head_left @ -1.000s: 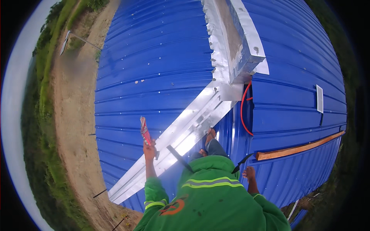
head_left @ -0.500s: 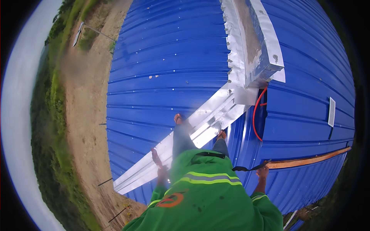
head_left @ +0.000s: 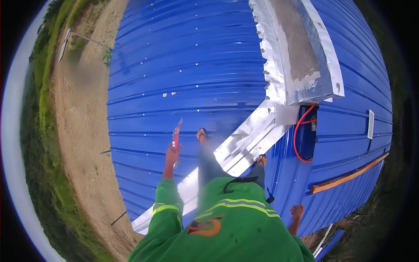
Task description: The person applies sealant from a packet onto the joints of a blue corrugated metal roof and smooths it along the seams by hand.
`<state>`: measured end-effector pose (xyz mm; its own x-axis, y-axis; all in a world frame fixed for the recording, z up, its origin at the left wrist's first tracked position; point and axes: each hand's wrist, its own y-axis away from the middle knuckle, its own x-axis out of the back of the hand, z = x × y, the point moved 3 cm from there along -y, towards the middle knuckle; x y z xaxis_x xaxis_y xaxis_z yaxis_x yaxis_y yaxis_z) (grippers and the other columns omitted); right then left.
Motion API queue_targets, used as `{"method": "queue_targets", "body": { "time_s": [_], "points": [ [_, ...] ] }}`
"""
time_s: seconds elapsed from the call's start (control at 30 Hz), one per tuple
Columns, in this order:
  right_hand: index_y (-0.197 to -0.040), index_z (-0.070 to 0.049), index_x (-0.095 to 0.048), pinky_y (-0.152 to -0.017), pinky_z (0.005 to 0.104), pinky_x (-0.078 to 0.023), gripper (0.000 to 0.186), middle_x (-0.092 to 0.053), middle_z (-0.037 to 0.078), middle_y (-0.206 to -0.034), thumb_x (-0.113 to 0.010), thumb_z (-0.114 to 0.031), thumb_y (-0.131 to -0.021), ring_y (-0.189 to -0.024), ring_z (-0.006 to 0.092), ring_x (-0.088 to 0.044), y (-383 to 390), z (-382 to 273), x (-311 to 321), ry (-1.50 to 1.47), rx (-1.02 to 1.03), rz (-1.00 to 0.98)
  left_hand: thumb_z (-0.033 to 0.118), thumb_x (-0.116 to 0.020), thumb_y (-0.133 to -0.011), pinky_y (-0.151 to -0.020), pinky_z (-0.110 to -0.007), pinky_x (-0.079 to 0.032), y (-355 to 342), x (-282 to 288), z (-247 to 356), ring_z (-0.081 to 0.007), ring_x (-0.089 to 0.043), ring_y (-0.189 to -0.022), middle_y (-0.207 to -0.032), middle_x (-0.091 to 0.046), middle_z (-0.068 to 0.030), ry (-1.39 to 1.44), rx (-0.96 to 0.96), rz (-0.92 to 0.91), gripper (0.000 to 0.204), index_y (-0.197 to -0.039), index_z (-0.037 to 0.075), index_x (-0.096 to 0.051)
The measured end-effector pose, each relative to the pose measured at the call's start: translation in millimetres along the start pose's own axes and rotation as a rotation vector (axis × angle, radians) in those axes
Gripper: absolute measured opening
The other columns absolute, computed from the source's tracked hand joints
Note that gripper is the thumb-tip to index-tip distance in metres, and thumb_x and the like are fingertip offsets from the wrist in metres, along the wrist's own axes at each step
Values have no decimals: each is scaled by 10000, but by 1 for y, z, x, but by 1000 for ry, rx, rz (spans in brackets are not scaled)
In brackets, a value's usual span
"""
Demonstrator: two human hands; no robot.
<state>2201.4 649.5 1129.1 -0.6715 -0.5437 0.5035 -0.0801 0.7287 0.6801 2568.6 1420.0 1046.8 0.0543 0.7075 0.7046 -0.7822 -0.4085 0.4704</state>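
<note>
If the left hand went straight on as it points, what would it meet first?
Likely the blue roof sheeting, ahead of the red object in the left hand; height above it is unclear.

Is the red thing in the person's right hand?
No, the left hand holds the red thing, while the right hand is on the other side of the body.

We saw daylight gleaming on a blue ribbed roof [head_left: 174, 65]. Beyond its left edge lay bare earth [head_left: 83, 131], then green grass [head_left: 52, 183] and pale sky [head_left: 15, 118]; past its lower right corner, we thought, dark vegetation [head_left: 371, 233] spread.
</note>
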Motion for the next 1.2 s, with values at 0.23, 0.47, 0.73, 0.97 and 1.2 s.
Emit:
{"method": "queue_targets", "body": {
  "time_s": [0.23, 0.47, 0.73, 0.97, 1.2],
  "points": [
    [-1095, -139, -584, -579, 450, -559, 247, -669, 89, -936, -542, -333, -947, -731, 319, -662, 113, -2, -128, 203, -170, -353, 214, -665, -921, -781, -329, -509, -130, 149, 118, -190, -667, -857, -931, -715, -103, 381, -208, -5, 296, -1166, 56, -614],
    [-1188, -143, -541, -583, 453, -559, 285, -647, 132, -938, -589, -255, -930, -702, 279, -654, 136, -66, -198, 408, 83, -239, 220, -680, -929, -767, -325, -505, -221, 242, 107, -162, -652, -819, -887, -713, -80, 261, -246, 29, 262, -1115, 54, -597],
    [-1154, -196, -536, -449, 420, -508, 261, -611, 129, -788, -621, -172, -908, -586, 283, -638, 186, -11, -204, 230, 21, 48, 275, -685, -923, -707, -327, -492, -247, 207, 96, -151, -612, -744, -826, -674, -73, 452, -350, -36, 295, -1093, 43, -619],
    [-1025, -138, -619, -517, 440, -555, 129, -654, 121, -837, -528, -213, -974, -646, 287, -671, 221, 109, -208, 317, -188, -251, 331, -684, -923, -495, -294, -442, -214, 131, 94, -101, -554, -573, -783, -662, -41, 460, -153, -380, 400, -1229, 74, -659],
    [-1031, -111, -561, -459, 417, -507, 144, -617, 105, -774, -613, -200, -929, -610, 268, -643, 212, 82, -325, 34, -286, -239, 318, -626, -994, -517, -279, -474, -226, 163, 97, -91, -584, -631, -857, -709, -37, 363, -115, -459, 318, -1236, 117, -674]
  ]
}}
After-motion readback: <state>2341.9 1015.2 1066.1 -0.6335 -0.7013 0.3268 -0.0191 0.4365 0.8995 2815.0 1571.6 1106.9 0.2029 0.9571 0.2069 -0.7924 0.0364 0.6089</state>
